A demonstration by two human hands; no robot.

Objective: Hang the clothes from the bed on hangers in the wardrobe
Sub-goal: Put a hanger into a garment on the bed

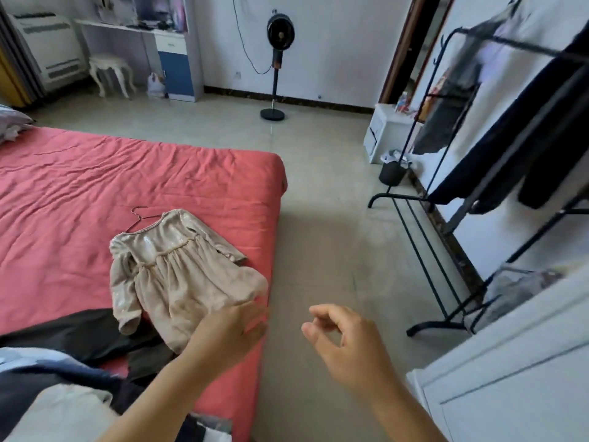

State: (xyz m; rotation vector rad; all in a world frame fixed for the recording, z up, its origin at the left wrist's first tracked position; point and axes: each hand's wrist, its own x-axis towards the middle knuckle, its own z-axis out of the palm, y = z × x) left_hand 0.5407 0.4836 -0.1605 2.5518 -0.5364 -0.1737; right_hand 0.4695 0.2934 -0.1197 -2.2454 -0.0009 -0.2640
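One beige dress [181, 275] is seen lying flat on the red bed [95, 186], near its right edge, with a wire hanger [140, 218] at its neck. The left hand [229, 333], fingers straight, is laid at the dress hem. The right hand [344, 339] is held over open floor [318, 234], fingers loosely curled, holding nothing. Dark garments [526, 138] are hung on the black rack [446, 186] at the right of the frame.
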